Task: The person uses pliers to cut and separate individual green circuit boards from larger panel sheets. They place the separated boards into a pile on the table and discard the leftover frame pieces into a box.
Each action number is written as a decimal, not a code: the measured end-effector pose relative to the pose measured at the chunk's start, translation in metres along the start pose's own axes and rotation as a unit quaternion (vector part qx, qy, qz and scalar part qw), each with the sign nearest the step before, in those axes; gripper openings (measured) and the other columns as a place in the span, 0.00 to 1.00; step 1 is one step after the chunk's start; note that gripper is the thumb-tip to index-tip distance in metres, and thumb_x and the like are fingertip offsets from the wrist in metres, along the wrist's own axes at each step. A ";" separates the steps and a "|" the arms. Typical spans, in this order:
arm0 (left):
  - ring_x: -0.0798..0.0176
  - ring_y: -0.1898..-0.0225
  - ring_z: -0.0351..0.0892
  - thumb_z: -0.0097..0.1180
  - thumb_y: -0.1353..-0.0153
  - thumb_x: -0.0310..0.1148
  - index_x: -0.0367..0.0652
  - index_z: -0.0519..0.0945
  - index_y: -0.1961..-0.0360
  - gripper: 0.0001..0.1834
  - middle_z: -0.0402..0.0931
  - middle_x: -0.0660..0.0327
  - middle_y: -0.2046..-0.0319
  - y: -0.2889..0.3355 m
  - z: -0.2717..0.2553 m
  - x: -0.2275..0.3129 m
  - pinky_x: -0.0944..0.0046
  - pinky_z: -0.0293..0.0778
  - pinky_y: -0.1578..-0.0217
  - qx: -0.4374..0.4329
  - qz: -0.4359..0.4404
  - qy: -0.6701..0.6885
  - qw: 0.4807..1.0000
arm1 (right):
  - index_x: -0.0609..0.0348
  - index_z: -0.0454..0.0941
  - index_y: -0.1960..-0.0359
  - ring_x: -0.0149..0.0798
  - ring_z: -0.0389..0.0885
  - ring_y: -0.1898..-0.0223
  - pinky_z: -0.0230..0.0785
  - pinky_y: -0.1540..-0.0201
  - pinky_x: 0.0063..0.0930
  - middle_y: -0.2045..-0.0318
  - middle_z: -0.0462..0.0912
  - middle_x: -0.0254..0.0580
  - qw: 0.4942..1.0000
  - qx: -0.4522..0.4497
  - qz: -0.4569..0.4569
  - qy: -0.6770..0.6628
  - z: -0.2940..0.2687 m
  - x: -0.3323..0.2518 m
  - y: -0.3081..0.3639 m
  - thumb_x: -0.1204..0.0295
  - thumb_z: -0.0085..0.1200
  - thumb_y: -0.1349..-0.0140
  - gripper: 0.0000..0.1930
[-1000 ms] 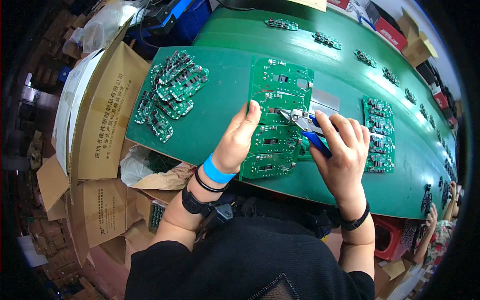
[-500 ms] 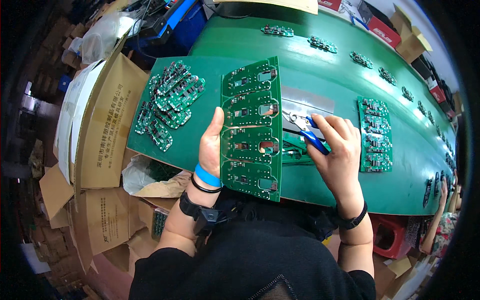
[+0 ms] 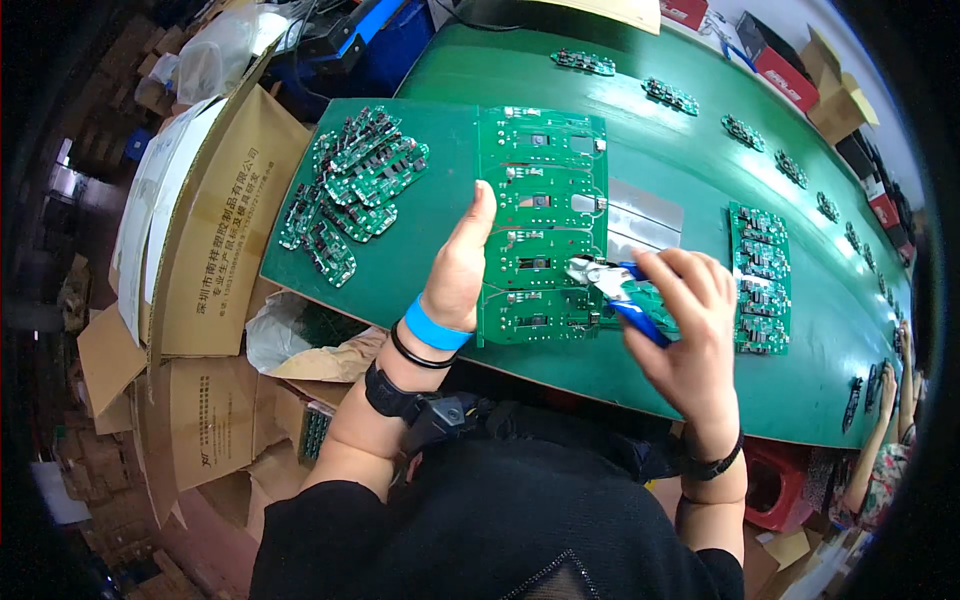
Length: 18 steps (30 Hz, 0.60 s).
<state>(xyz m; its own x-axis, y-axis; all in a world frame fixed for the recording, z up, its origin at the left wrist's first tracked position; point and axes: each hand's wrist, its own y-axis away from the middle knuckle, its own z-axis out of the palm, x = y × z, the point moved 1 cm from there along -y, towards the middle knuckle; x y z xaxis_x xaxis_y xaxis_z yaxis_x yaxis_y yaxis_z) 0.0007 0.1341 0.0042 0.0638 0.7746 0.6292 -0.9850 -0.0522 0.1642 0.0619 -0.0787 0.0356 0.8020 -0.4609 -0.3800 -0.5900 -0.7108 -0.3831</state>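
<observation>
My left hand (image 3: 462, 262) grips the left edge of a green circuit board panel (image 3: 540, 175), thumb on its face and the other fingers hidden behind. The panel is made of several joined boards stacked from far to near, each with a cutout. In my right hand (image 3: 695, 325) is a pair of blue-handled cutting pliers (image 3: 640, 318). Their metal jaws overlap the panel's lower right part, near a cutout; whether they touch it I cannot tell. A flat metal plate (image 3: 645, 215) lies on the green table (image 3: 440, 130) behind the panel.
A heap of small populated circuit boards (image 3: 350, 195) lies left of the panel. Another board panel (image 3: 762, 280) lies on the right. Single boards (image 3: 670, 95) line the far side. An open cardboard box (image 3: 235, 220) stands left. A co-worker's hand (image 3: 887, 390) shows far right.
The panel has turned to face me more squarely and shifted right. The pliers, formerly beside its right edge, now have their jaws over its lower right part.
</observation>
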 end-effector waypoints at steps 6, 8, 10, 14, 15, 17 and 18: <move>0.53 0.46 0.76 0.27 0.27 0.55 0.40 0.61 0.35 0.33 0.70 0.49 0.43 -0.006 -0.006 -0.002 0.53 0.77 0.48 0.021 0.036 -0.086 0.995 | 0.53 0.74 0.46 0.45 0.71 0.51 0.57 0.46 0.43 0.55 0.74 0.41 0.998 -0.006 -0.015 0.059 0.010 -0.010 -0.006 0.69 0.65 0.61 0.33; 0.57 0.47 0.76 0.28 0.26 0.52 0.40 0.62 0.36 0.30 0.71 0.52 0.44 -0.005 -0.008 -0.001 0.58 0.77 0.48 0.022 0.052 -0.098 0.994 | 0.52 0.74 0.46 0.45 0.71 0.51 0.58 0.47 0.43 0.55 0.74 0.41 0.998 -0.010 -0.020 0.064 0.011 -0.010 -0.008 0.69 0.66 0.61 0.33; 0.66 0.48 0.76 0.29 0.25 0.46 0.40 0.65 0.38 0.25 0.73 0.57 0.47 -0.005 -0.004 0.001 0.67 0.75 0.50 0.026 0.059 -0.086 0.994 | 0.52 0.74 0.46 0.45 0.71 0.51 0.58 0.47 0.43 0.55 0.74 0.41 0.997 -0.011 -0.024 0.066 0.011 -0.010 -0.008 0.69 0.66 0.61 0.33; 0.67 0.48 0.75 0.29 0.24 0.45 0.39 0.65 0.38 0.25 0.72 0.57 0.46 -0.006 -0.002 0.001 0.67 0.74 0.48 0.025 0.062 -0.091 0.994 | 0.52 0.74 0.46 0.45 0.71 0.51 0.58 0.47 0.43 0.55 0.74 0.40 0.998 -0.009 -0.019 0.063 0.013 -0.009 -0.008 0.69 0.66 0.61 0.33; 0.67 0.48 0.75 0.29 0.24 0.45 0.39 0.65 0.38 0.25 0.72 0.57 0.46 -0.005 -0.001 0.002 0.67 0.74 0.48 0.029 0.062 -0.097 0.993 | 0.52 0.74 0.46 0.45 0.71 0.51 0.58 0.47 0.43 0.55 0.74 0.40 0.998 -0.010 -0.017 0.059 0.014 -0.008 -0.008 0.69 0.66 0.61 0.33; 0.63 0.48 0.76 0.28 0.25 0.47 0.39 0.64 0.37 0.27 0.72 0.55 0.46 -0.006 -0.003 0.003 0.63 0.75 0.48 0.031 0.064 -0.125 0.990 | 0.52 0.74 0.46 0.45 0.71 0.51 0.58 0.47 0.43 0.55 0.74 0.40 0.998 -0.009 -0.016 0.057 0.015 -0.007 -0.008 0.69 0.66 0.62 0.33; 0.59 0.47 0.77 0.27 0.25 0.49 0.39 0.62 0.36 0.28 0.72 0.53 0.45 -0.007 -0.005 0.003 0.59 0.77 0.49 0.029 0.067 -0.145 0.987 | 0.52 0.74 0.46 0.45 0.71 0.51 0.58 0.47 0.43 0.55 0.74 0.40 0.998 -0.006 -0.016 0.059 0.015 -0.008 -0.008 0.69 0.66 0.62 0.33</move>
<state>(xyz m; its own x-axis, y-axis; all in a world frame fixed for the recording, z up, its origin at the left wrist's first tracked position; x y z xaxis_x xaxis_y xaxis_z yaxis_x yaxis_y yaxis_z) 0.0070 0.1400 0.0010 -0.0152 0.5451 0.8382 -0.9776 -0.1840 0.1019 0.0591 -0.0615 0.0293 0.8266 -0.4966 -0.2647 -0.5628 -0.7328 -0.3826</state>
